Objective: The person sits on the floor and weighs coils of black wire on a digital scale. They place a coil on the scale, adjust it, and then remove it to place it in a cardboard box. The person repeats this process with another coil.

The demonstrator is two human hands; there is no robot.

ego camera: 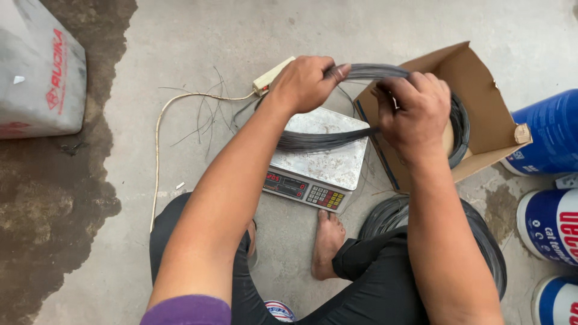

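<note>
The bundle of thin grey wire (pixel 322 139) hangs in a loop between your hands, its lower run resting across the steel pan of the scale (pixel 328 159), as if kept there so the weight registers while you shape it. Your left hand (pixel 303 82) pinches the upper strands between thumb and fingers, just above the scale's far edge. Your right hand (pixel 414 111) is clenched round the same loop where it bends toward the open cardboard box (pixel 481 114), which holds another coil against its side. A larger coil (pixel 481 241) lies on the floor by your right knee. A white power strip (pixel 269 78) sits just beyond your left hand, and blue-and-white buckets (pixel 551 225) stand at the right.
</note>
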